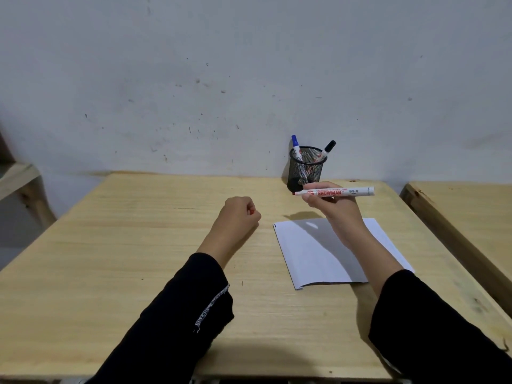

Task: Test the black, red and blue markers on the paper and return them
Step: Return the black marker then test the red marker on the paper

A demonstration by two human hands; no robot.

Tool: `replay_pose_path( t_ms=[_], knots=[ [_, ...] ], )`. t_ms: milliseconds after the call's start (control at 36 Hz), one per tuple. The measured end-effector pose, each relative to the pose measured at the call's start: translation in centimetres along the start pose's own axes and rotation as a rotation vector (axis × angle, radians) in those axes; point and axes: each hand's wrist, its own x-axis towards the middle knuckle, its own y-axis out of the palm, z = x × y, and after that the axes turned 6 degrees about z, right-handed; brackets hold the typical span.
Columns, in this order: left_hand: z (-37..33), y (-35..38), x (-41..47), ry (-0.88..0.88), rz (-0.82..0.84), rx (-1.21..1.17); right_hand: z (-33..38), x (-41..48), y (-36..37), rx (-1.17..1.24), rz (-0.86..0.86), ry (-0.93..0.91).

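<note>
Head view, looking down over a pale wooden table [138,245] set against a scuffed white wall [194,65]. Right hand [332,207] raised above the far edge of the paper [313,256], fingers wrapped round the red marker [333,192], held roughly level with its uncapped red tip pointing left, clear of the sheet. Printed barrel reading SNOWMAN and BG-12. Left hand [239,214] curled into a fist just above the tabletop, left of the paper, closed on a small red thing, seemingly the red cap [251,211], only a sliver showing between the fingers. White paper lying flat on the table's right half, a short black mark at its far left corner, shadow of hand and marker falling across it. Black mesh pen cup [304,170] standing at the back of the table near the wall, just behind the red marker. Blue marker [296,145] leaning left inside it, black marker [328,149] leaning right, both capped. Black sleeves [177,314] on both forearms.
</note>
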Motion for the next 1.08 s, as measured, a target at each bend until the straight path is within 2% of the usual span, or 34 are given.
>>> replay_pose_path(
  t_ms=[194,639,722,833,889,1000,1083],
  knots=[
    [0.2,0.5,0.5,0.025,0.064,0.095,-0.2,-0.3,-0.5,0.012,-0.027,0.019],
    [0.5,0.4,-1.2,0.079,0.014,0.1,-0.1,-1.4,0.3,0.03,-0.003,0.039],
    [0.1,0.3,-1.7,0.095,-0.052,0.077,-0.1,-1.5,0.5,0.03,0.0,0.039],
    [-1.0,0.6,-3.5,0.244,-0.154,0.106,-0.1,-1.6,0.6,0.052,-0.017,0.028],
    [-1.4,1.2,-4.4,0.269,-0.116,0.101,-0.3,-1.4,0.8,0.081,-0.035,0.036],
    [-1.1,2.7,-5.6,0.312,0.098,0.136,-0.9,-0.8,1.5,0.105,-0.062,0.094],
    [-0.8,3.1,-5.8,0.308,0.119,0.151,-1.1,-0.3,2.5,0.102,-0.049,0.145]
  ],
)
